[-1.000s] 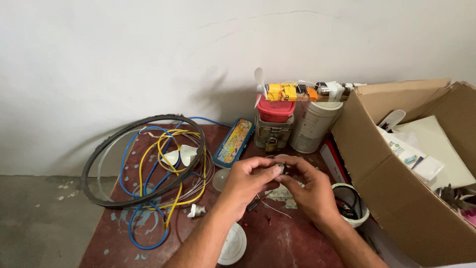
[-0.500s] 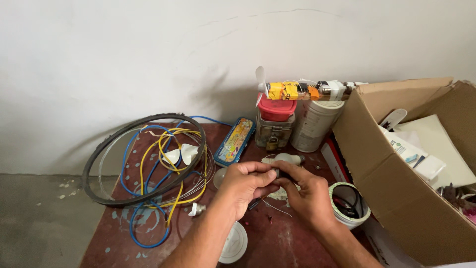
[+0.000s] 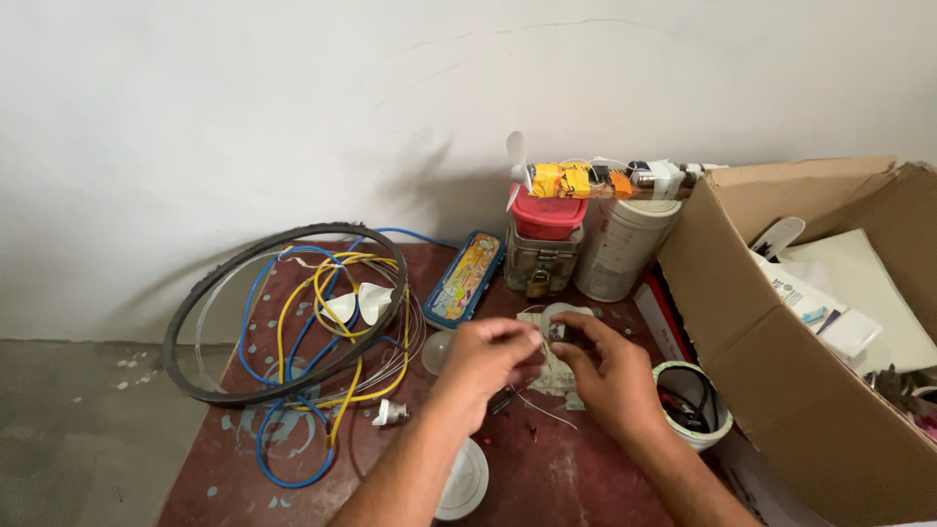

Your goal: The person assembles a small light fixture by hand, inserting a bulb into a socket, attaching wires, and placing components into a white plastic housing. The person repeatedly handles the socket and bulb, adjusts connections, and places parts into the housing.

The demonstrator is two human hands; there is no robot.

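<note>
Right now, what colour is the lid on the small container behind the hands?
Red: the small container's lid, seen best in the head view, by the wall.

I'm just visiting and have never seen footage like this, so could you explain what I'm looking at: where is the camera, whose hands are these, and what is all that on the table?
There is no machine here. The picture comes from a camera worn on a person's head, looking down at their own two bare hands. The left hand and the right hand meet over a dark red, paint-spotted table and pinch a small whitish part with thin wires; what exactly it is, I cannot tell. To the left lies a black rubber ring around loops of blue and yellow wire. Behind the hands stand a colourful flat pencil tin, a red-lidded container and a white round tub. On the right sits an open brown cardboard box with papers inside.
</note>
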